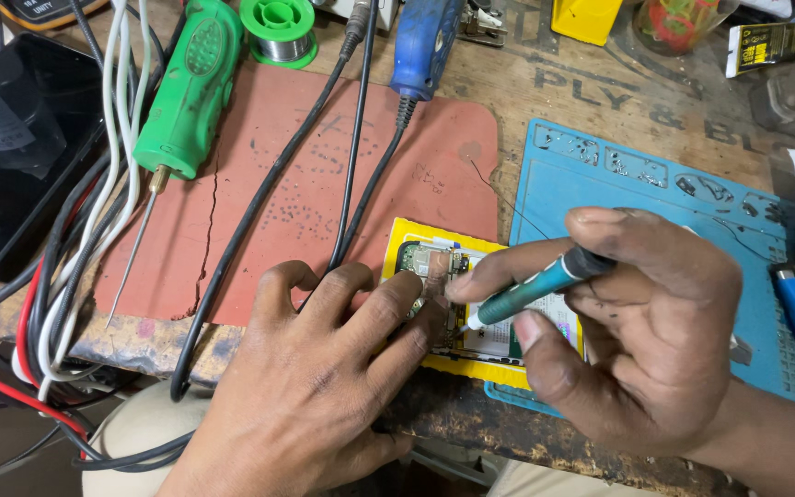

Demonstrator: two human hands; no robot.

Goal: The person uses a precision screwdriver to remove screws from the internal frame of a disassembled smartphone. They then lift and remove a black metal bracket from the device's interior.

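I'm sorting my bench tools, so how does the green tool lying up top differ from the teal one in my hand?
The green tool is fat, bright green and lies untouched on the red mat; the teal tool is slim, darker and gripped by the right hand. Both end in a thin tip.

Both hands are bare: no gloves, rings, watch or bands show on either; the left hand point(310, 387) is seen from its back, with knuckles and creased finger joints showing and short, unpainted nails; the right hand point(641, 322) is likewise uncovered, its thumbnail short and plain; both wrists and the visible forearm near the right edge carry no sleeve; below the hands, light beige trousers cover both knees.
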